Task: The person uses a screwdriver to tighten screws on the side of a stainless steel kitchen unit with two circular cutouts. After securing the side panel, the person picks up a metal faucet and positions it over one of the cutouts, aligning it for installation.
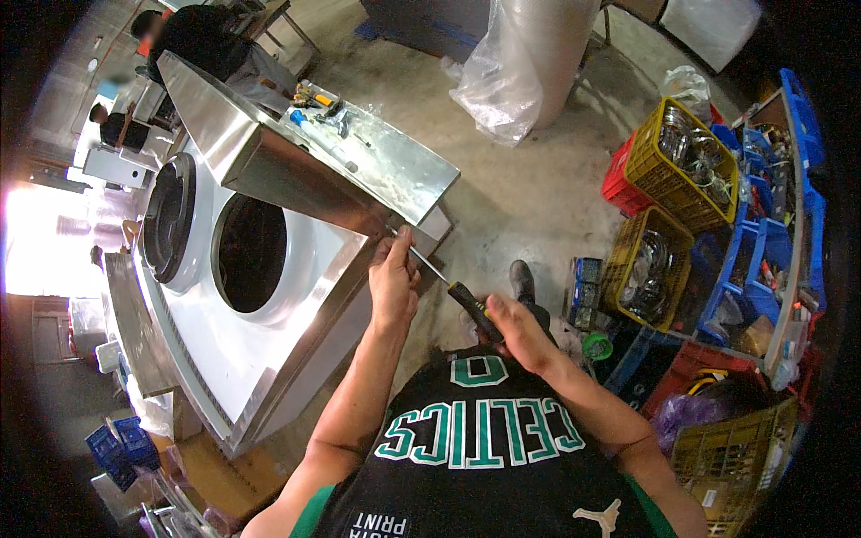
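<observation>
My right hand [517, 334] is closed round the black and yellow handle of a screwdriver [467, 301]. Its metal shaft slants up and left to the corner of a stainless steel unit [336, 184]. There my left hand [393, 276] pinches with thumb and fingers close to the screwdriver's tip, against the steel edge. Whatever lies between those fingertips is too small to make out. Left of my hands, the unit has a white and steel top [314, 255] with a big round opening [251, 254] and a dark round ring [170, 218] beyond it.
A steel shelf [395, 166] carries hand tools and a blue-capped tube [318, 134]. On the right stand yellow crates [668, 215] of metal parts and blue bins [767, 251]. Plastic-wrapped rolls [529, 67] are at the back. A person in black [202, 45] works at far left.
</observation>
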Action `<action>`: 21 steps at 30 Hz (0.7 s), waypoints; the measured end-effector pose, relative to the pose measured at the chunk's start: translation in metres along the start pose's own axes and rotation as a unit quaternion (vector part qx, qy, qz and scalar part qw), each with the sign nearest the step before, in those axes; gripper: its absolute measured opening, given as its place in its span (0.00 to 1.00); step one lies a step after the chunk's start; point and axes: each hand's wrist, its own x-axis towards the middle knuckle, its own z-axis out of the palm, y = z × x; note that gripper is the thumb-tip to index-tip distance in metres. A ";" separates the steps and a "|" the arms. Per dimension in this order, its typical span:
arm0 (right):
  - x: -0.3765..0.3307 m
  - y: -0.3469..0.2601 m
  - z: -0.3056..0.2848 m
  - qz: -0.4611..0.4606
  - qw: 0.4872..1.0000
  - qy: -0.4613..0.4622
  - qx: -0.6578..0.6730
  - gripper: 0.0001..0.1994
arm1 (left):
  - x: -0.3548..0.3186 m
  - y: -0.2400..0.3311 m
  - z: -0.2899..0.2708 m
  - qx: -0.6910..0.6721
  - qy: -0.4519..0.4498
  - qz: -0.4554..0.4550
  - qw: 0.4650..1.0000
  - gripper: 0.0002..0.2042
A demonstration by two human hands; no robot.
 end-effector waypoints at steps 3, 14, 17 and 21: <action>-0.002 0.000 0.000 -0.080 0.988 0.037 -0.129 0.29 | -0.001 -0.001 0.005 -0.018 -0.010 0.004 1.000 0.13; 0.010 -0.010 -0.008 -0.108 0.979 0.004 -0.174 0.22 | 0.000 -0.012 -0.016 -0.040 -0.154 -0.022 0.987 0.18; 0.008 -0.017 -0.009 0.014 0.998 -0.057 -0.030 0.22 | 0.004 -0.026 -0.030 -0.163 -0.186 -0.058 0.967 0.17; 0.011 -0.022 -0.019 -0.041 0.991 -0.044 -0.121 0.22 | 0.001 -0.048 -0.056 -0.058 -0.099 -0.195 0.974 0.10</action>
